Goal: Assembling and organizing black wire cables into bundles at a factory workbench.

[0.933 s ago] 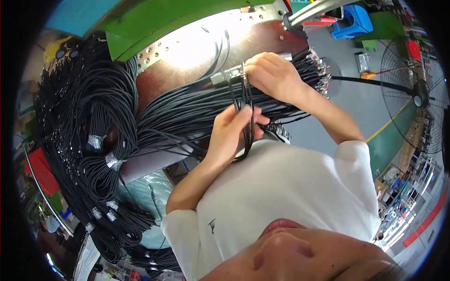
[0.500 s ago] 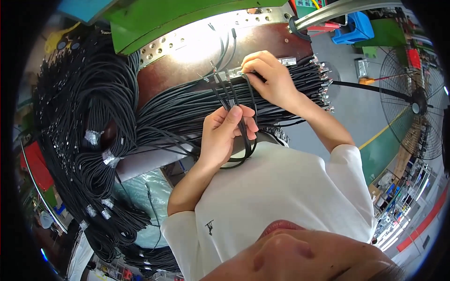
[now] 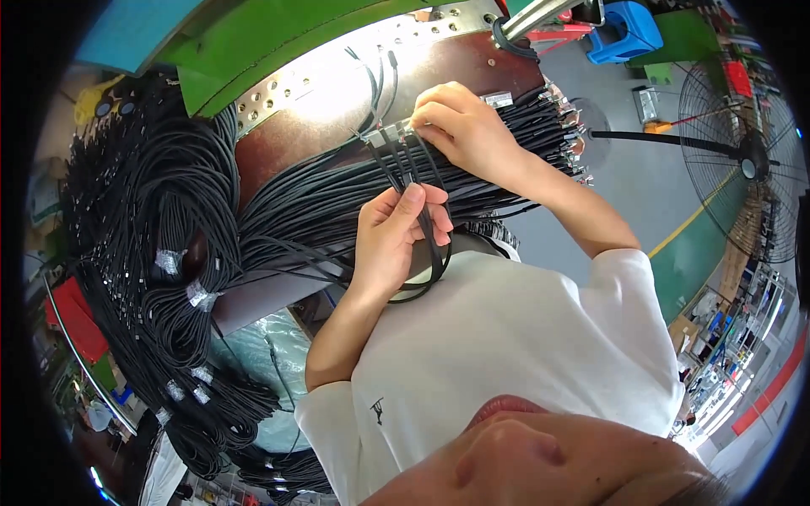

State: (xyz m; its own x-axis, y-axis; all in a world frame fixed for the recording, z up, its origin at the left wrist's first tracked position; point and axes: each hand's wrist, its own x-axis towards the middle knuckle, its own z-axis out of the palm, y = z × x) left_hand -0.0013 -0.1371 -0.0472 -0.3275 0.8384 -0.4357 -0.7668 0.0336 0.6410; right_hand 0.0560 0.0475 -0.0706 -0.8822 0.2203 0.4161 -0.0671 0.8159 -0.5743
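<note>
Head view, looking down over a white shirt (image 3: pixel 523 354) at two hands busy with black cables. Left hand (image 3: pixel 396 240) sits just above the chest, fingers curled shut around a small bunch of cables (image 3: pixel 413 181), thumb pressed over them; below the fist the same bunch loops round in a curve against the shirt. Right hand (image 3: pixel 460 126) is higher up, over the bench (image 3: pixel 304 143), its fingertips pinched together on the silvery plug ends (image 3: pixel 384 135) at the top of that bunch. The strands run taut and nearly straight between the two hands, fanning slightly toward the plugs. Under the right wrist a thick sheaf of cables (image 3: pixel 329 202) lies across the brown bench top, its metal ends lined up at the far right edge. Two loose leads (image 3: pixel 375 80) rest on the bright part of the bench, just above the plugs. Off to the left, big coils (image 3: pixel 143 236) of black cable hang in heaps, banded with pale tape. A floor fan (image 3: pixel 742 169) stands well apart on the right, on grey floor, and a blue stool (image 3: pixel 629 29) shows at the top.
</note>
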